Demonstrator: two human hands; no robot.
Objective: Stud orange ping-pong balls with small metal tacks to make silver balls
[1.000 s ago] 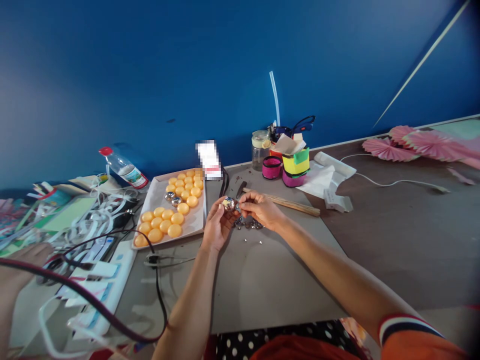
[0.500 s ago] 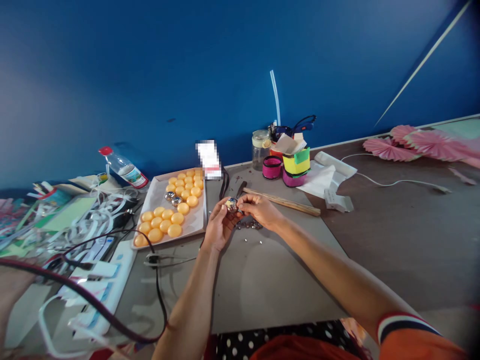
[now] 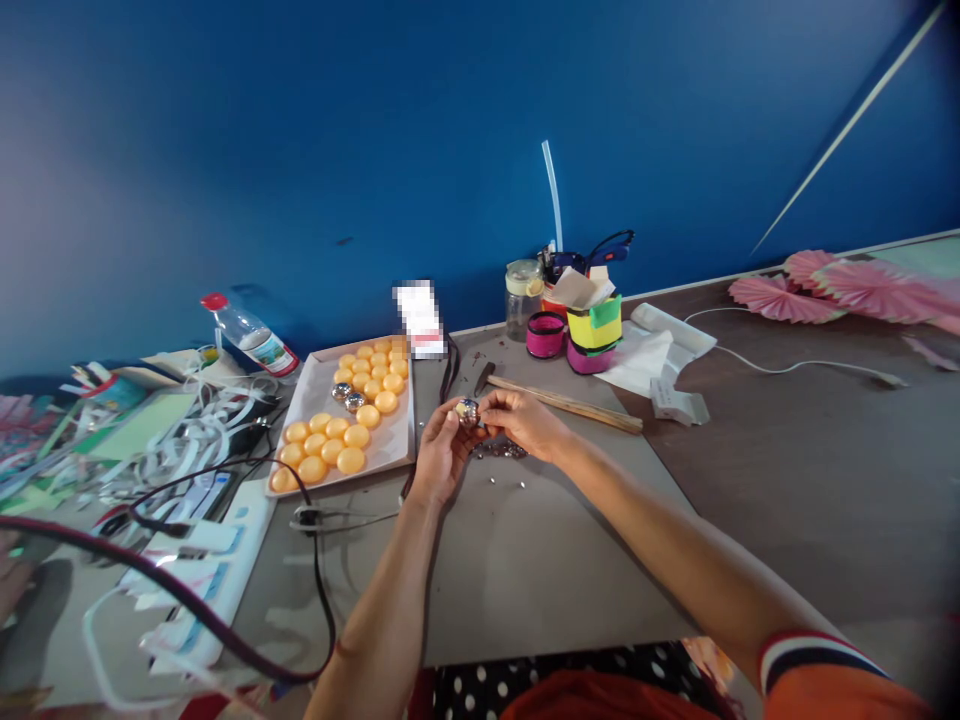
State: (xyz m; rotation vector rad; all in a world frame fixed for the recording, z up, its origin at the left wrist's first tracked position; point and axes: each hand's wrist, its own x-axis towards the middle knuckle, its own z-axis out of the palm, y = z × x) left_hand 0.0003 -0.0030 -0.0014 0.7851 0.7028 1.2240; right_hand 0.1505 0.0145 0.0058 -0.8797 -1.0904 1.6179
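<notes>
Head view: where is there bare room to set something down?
Bare grey surface lies between the forearms, nearer the wearer than the loose shiny bits; bare brown tabletop lies right of the small white box. The left is crowded: tray, power strip, tangled white strands.

The ball point(image 3: 469, 411), shiny silver with a yellowish patch on its left, sits gripped in the left fingers point(image 3: 449, 426), right fingertips point(image 3: 489, 412) close against its right side.
</notes>
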